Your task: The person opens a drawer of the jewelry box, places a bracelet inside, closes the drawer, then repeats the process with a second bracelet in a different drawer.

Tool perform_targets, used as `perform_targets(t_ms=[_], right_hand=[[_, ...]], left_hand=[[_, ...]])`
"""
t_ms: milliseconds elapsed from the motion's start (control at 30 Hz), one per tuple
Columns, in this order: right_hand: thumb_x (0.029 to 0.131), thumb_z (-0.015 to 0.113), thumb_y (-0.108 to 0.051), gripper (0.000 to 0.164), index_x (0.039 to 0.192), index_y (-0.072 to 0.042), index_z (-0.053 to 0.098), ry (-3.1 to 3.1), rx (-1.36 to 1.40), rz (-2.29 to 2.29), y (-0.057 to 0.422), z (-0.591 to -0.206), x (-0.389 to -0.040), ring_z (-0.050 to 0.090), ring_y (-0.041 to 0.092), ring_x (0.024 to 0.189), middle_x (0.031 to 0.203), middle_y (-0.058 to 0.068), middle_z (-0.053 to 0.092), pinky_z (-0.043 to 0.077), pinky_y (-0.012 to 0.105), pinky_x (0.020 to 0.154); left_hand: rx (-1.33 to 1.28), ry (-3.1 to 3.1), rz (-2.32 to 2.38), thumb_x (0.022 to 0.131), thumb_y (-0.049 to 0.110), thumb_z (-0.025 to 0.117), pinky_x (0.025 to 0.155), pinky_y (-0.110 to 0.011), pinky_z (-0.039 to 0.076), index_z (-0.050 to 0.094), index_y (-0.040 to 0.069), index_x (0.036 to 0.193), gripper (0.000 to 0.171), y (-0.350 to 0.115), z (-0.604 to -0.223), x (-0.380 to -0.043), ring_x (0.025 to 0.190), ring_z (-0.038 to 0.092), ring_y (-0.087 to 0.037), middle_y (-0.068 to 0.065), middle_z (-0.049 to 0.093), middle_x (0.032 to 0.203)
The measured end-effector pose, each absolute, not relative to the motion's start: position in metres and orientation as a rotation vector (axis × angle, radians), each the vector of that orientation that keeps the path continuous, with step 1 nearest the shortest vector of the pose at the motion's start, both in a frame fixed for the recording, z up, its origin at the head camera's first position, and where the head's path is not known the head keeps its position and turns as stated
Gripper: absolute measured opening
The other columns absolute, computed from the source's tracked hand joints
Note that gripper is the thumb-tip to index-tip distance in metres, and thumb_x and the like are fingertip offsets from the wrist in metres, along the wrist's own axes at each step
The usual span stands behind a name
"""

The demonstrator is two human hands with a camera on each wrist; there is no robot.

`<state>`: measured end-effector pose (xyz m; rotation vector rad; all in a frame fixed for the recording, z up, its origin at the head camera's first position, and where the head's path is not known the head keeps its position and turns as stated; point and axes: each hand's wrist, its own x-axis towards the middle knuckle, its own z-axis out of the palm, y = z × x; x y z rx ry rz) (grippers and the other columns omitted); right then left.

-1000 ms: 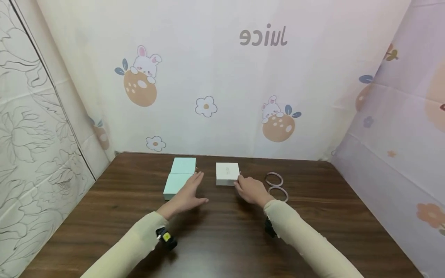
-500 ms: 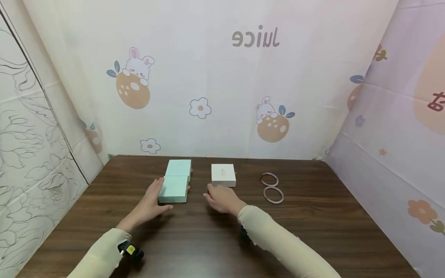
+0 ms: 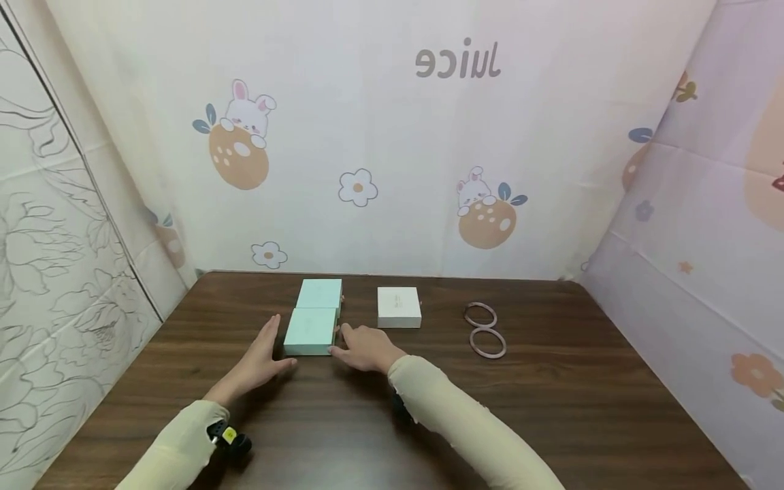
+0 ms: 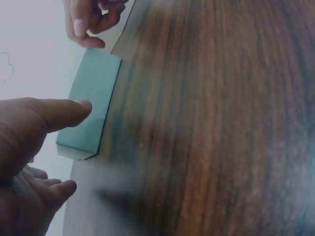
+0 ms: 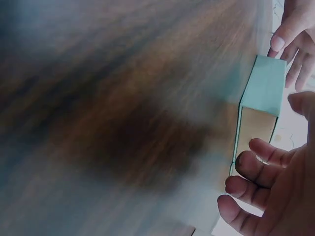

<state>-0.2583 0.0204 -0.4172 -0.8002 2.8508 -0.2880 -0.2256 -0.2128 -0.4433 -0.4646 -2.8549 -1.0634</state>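
Note:
Two mint-green boxes stand one behind the other at left of centre on the table, the near box (image 3: pixel 310 331) and the far box (image 3: pixel 320 293). Small tabs stick out of their right sides. My left hand (image 3: pixel 254 361) is beside the near box's left side, thumb and fingers spread, holding nothing. At that box's right side is my right hand (image 3: pixel 367 348), with loosely bent fingers close to its tan drawer front (image 5: pixel 255 129). Thumb and fingers stand apart in the right wrist view. A white box (image 3: pixel 399 307) sits to the right, behind the right hand.
Two pinkish-grey rings, a far ring (image 3: pixel 480 314) and a near ring (image 3: pixel 488 343), lie on the right part of the dark wooden table (image 3: pixel 588 388). A printed curtain (image 3: pixel 392 136) hangs behind the table's back edge.
My right hand has moved left from the white box to the near mint box. My left hand has shifted from over the mint boxes to their left side. The boxes look unmoved.

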Motion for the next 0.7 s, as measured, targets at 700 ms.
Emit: perform_targets(t_ms=[700], right_hand=[[0.083, 0.045, -0.056, 0.059, 0.116, -0.007, 0.046, 2.848, -0.748, -0.195, -0.001, -0.43, -0.276, 0.057, 0.013, 0.077, 0.094, 0.005, 0.06, 0.045, 0.029, 0.063]], left_hand=[[-0.511, -2.8, -1.17, 0.078, 0.012, 0.066, 0.095, -0.052, 0.026, 0.011, -0.014, 0.135, 0.083, -0.199, -0.447, -0.238, 0.124, 0.022, -0.041, -0.032, 0.019, 0.137]])
